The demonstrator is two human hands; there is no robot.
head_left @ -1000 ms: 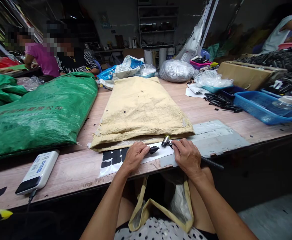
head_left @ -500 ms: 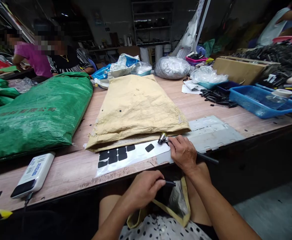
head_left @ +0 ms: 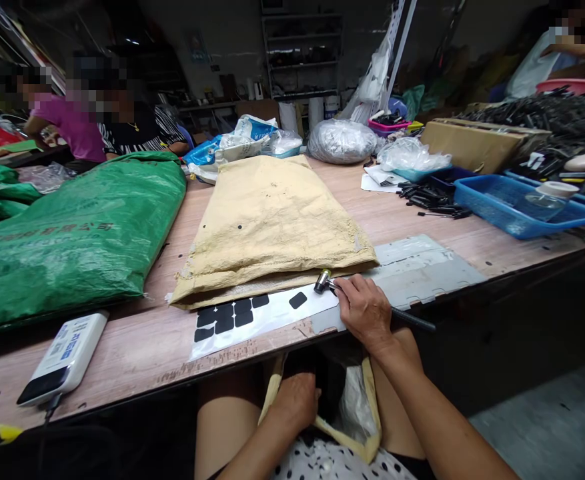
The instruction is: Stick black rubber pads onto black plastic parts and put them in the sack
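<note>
My right hand [head_left: 365, 310] is closed round a small hammer [head_left: 322, 281] with a metal head and a dark handle, resting at the table's front edge. My left hand [head_left: 297, 400] reaches into an open yellow bag [head_left: 369, 393] on my lap; its fingers are hidden, and so is anything they hold. A white sheet [head_left: 272, 320] with several black rounded squares [head_left: 225, 317] lies on the table, partly under a large tan sack [head_left: 277, 220]. One black square [head_left: 297, 300] sits apart, left of the hammer head.
On the left are a green sack [head_left: 82, 233] and a white power bank [head_left: 65, 360] with a cable. A grey board [head_left: 422, 273] lies right of the sheet. Blue trays [head_left: 527, 220], black parts [head_left: 435, 200] and a cardboard box [head_left: 472, 143] stand at right. Several people sit beyond.
My left hand has moved down and left into the lap bag; the black piece seen in it before is out of sight. My right hand keeps the hammer in nearly the same place.
</note>
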